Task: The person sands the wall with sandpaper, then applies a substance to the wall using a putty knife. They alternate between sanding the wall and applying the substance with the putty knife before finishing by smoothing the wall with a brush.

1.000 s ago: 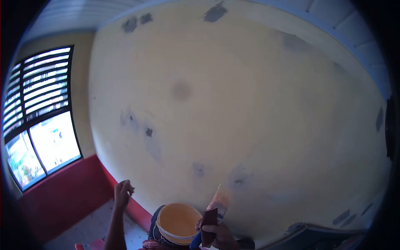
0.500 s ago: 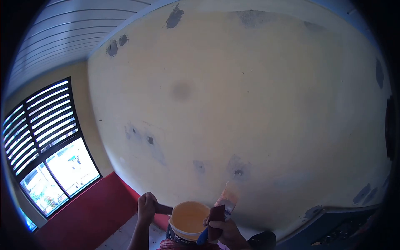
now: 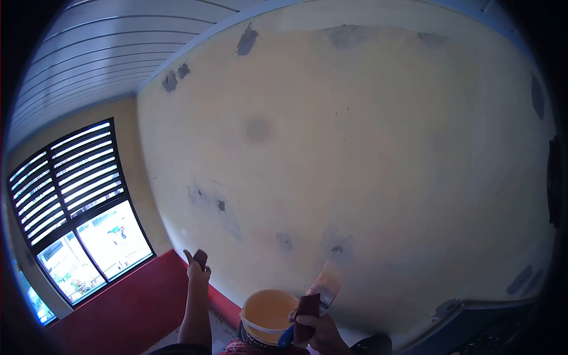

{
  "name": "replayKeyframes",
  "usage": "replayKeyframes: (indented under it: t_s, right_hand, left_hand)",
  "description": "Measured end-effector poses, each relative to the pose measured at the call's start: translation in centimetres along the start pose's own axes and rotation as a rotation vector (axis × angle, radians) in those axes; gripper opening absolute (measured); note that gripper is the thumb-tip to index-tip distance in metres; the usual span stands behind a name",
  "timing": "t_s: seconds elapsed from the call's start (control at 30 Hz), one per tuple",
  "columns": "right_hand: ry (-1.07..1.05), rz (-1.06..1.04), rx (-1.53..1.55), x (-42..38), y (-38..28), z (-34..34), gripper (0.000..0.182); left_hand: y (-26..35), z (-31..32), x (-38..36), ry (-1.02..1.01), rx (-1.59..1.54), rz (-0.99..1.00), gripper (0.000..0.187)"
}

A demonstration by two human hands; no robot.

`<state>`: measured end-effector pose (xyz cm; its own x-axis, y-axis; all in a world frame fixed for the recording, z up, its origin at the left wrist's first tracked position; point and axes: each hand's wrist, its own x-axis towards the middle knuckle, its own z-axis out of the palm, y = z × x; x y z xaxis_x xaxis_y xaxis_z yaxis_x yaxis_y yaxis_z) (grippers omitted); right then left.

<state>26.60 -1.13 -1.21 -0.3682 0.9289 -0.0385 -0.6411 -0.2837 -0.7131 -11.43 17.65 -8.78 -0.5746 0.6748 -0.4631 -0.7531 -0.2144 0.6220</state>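
Observation:
My left hand (image 3: pixel 197 273) is raised close to the lower left of the wall, its fingers closed on a small flat brown piece (image 3: pixel 201 258) like folded sandpaper. In my right hand (image 3: pixel 324 331) is a wide paintbrush (image 3: pixel 324 288) with a blue handle, its paint-coated bristles pointing up toward the wall. The same hand also grips a stiff dark-red folded sheet (image 3: pixel 307 316), like sandpaper, which covers part of the brush. Directly left of that hand, its fingers at the rim, is a white bucket (image 3: pixel 248 329) with orange-cream paint inside.
The cream wall (image 3: pixel 384 154) ahead bears several grey patches (image 3: pixel 247 40) and small holes (image 3: pixel 221 205). At left are a louvred window (image 3: pixel 83 201) and a red lower wall (image 3: pixel 127 299). A dark panel (image 3: pixel 485 328) leans at the lower right.
My left hand has moved up and left, away from the bucket toward the wall, taking the brown piece along. The right hand keeps its hold. The view has shifted slightly.

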Motion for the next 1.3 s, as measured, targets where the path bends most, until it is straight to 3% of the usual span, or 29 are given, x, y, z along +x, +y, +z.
replayKeyframes:
  t_s: [0.03,0.1,0.2,0.27,0.3,0.33,0.37,0.43,0.53,0.67,0.77,0.83,0.9,0.97,1.1,1.2,1.3]
  right_hand:
    - [0.007,0.021,0.005,-0.2,-0.5,0.0,0.033]
    - [0.048,0.008,-0.027,-0.7,-0.5,0.3,0.029]
    - [0.085,-0.066,-0.093,-0.8,-0.3,0.9,0.024]
    - [0.038,-0.051,-0.069,-0.6,-0.5,0.6,0.026]
    - [0.063,-0.050,-0.070,-0.6,-0.7,0.7,0.027]
    - [0.099,-0.030,-0.067,-0.6,-1.0,1.1,0.028]
    - [0.142,0.002,-0.059,-0.8,-0.7,1.1,0.029]
    - [0.057,0.022,0.007,-0.9,0.8,-1.0,0.031]
    - [0.009,-0.042,0.016,-0.6,1.2,-1.4,0.032]
    - [0.102,-0.021,-0.075,-1.0,0.2,-0.3,0.026]
    - [0.081,0.000,-0.200,-1.1,-0.5,0.2,0.022]
    - [0.015,0.019,-0.171,-0.3,0.0,-0.6,0.035]
    - [-0.040,0.042,-0.140,0.6,1.1,-1.8,0.048]
    - [-0.094,0.077,-0.111,1.3,1.7,-2.7,0.062]
    - [-0.096,0.041,-0.101,1.7,1.9,-2.5,0.054]
    - [-0.098,0.052,-0.122,1.6,1.3,-2.1,0.050]
    - [-0.053,0.022,-0.111,1.4,1.3,-1.7,0.047]
  left_hand:
    - [0.7,1.4,-1.7,0.048,-0.051,0.002,0.051]
    - [1.2,3.3,-5.5,-0.090,-0.137,-0.031,0.052]
    - [1.2,4.1,-4.2,-0.491,-0.184,-0.160,0.053]
    - [1.8,6.2,-3.6,-0.978,-0.183,-0.093,0.055]
    - [2.6,8.7,-6.2,-0.684,-0.087,0.036,0.057]
    - [3.4,9.9,-7.8,-0.735,-0.128,0.053,0.058]
    - [3.8,9.8,-4.2,-0.997,-0.248,0.019,0.059]
    - [5.0,11.7,-9.6,-0.814,-0.179,0.170,0.054]
    - [6.6,14.0,-10.8,-0.725,-0.264,0.164,0.051]
    - [10.8,18.3,-9.5,-0.869,-0.266,0.349,0.049]
    - [14.3,22.8,-15.9,-0.910,-0.278,0.565,0.035]
    - [17.3,26.5,-16.3,-1.005,-0.174,0.744,0.030]
    - [20.0,30.3,-17.2,-0.969,-0.194,0.869,0.027]
    - [22.1,34.1,-18.4,-0.877,-0.194,1.067,0.025]
    - [26.2,39.9,-18.7,-0.463,0.062,1.464,0.027]
    - [26.8,41.8,-19.9,-0.299,0.164,1.559,0.025]
    - [27.1,43.8,-19.7,-0.289,0.191,1.636,0.023]
